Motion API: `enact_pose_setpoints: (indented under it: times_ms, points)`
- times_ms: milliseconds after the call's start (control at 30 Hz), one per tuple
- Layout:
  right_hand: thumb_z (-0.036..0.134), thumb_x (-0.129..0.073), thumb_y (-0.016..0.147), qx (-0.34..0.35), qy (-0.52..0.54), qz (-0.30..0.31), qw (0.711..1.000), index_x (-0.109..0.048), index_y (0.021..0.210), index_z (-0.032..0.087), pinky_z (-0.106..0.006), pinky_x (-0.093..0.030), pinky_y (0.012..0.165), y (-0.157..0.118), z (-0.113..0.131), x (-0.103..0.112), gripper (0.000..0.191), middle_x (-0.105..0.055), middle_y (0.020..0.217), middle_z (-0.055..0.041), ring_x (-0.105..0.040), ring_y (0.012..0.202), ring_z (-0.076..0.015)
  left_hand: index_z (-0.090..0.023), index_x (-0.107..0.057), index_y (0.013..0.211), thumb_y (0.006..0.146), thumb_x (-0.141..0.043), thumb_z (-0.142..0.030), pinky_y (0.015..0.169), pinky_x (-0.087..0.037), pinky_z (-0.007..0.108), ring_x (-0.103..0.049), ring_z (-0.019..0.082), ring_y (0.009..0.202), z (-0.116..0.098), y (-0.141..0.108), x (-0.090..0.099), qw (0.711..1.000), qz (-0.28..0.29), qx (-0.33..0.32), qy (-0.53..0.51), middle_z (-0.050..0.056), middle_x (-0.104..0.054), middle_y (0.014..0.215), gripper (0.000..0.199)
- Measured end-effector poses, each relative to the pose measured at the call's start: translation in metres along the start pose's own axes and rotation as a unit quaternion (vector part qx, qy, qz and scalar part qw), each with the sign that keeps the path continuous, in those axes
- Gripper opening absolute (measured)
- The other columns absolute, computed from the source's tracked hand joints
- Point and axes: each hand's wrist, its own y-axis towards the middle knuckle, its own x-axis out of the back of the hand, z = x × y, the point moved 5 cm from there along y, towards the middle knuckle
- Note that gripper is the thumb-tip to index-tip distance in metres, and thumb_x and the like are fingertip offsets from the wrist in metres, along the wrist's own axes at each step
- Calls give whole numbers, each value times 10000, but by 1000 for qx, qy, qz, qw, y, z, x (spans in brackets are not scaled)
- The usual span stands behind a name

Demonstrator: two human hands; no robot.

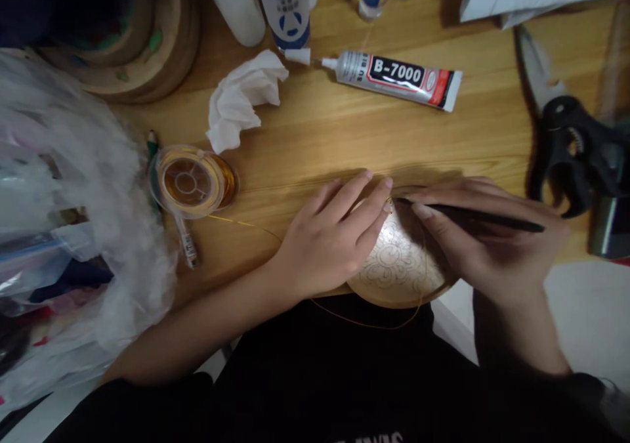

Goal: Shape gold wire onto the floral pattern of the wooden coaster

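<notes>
My left hand (335, 233) lies flat with fingers stretched out over the left part of a round disc (394, 259) with a floral line drawing. Its index fingertip rests beside a small bit of gold wire (390, 205) near the disc's far edge. In my right hand (492, 239) are slim black tweezers (485, 216), their tip pointing left towards that wire; the tip itself is hard to make out. A loose strand of thin gold wire (374, 325) loops below the disc's near edge. Left of my hands stands a spool of gold wire (189, 182).
Above the hands lie a B-7000 glue tube (396, 79) and a crumpled tissue (241, 102). Black-handled shears (561, 121) lie at the right. A clear plastic bag (88, 233) fills the left side. A white-and-blue tube (288, 10) and tape rolls (182, 49) are at the back.
</notes>
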Motion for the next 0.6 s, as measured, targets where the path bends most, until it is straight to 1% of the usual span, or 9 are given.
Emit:
enact_pose_setpoints:
  times_ms: [133, 233, 300, 400, 533, 600]
  points:
    - [131, -695, 813, -77, -31, -68, 994, -723, 988, 303, -426, -539, 866, -17, 7, -9, 246, -740, 954, 11, -697, 885, -200, -113, -635, 1161, 998, -470, -173, 982, -515, 393, -584, 266, 1254, 0, 1, 0, 1000, -11, -5, 15, 78, -625, 1342, 239]
    - [158, -676, 834, -109, -25, -105, 988, -722, 983, 296, -449, -553, 884, -24, 10, -16, 208, -734, 973, -4, -699, 934, -221, -122, -629, 1177, 1005, -441, -166, 1002, -506, 394, -564, 253, 1281, 0, 0, -1, 1000, -3, 1, 0, 78, -617, 1354, 258]
    - [175, -667, 845, -122, -25, -118, 985, -726, 983, 276, -463, -554, 902, -26, 11, -19, 181, -733, 978, -22, -698, 948, -226, -127, -631, 1176, 1009, -423, -166, 1003, -508, 392, -562, 246, 1284, 1, 0, -1, 1000, 2, 3, 4, 74, -614, 1358, 269]
    - [192, -651, 860, -129, -45, -142, 980, -730, 962, 242, -471, -549, 915, -27, 17, -21, 139, -735, 961, -43, -700, 935, -224, -126, -643, 1151, 1003, -435, -164, 977, -522, 381, -588, 247, 1250, 0, 1, 0, 1000, -8, -1, 30, 63, -632, 1335, 259]
    - [198, -631, 877, -144, -91, -167, 971, -722, 930, 222, -434, -548, 905, -29, 24, -25, 108, -741, 937, -31, -704, 920, -201, -89, -647, 1137, 992, -452, -143, 957, -522, 389, -602, 272, 1225, -2, 2, 2, 999, -17, -8, 35, 77, -648, 1310, 249]
    - [206, -632, 875, -136, -108, -182, 968, -718, 918, 216, -413, -557, 881, -30, 25, -27, 96, -744, 919, -20, -708, 901, -190, -81, -645, 1144, 989, -448, -137, 961, -513, 395, -594, 280, 1232, -2, 1, 2, 999, -14, -9, 35, 84, -639, 1322, 257]
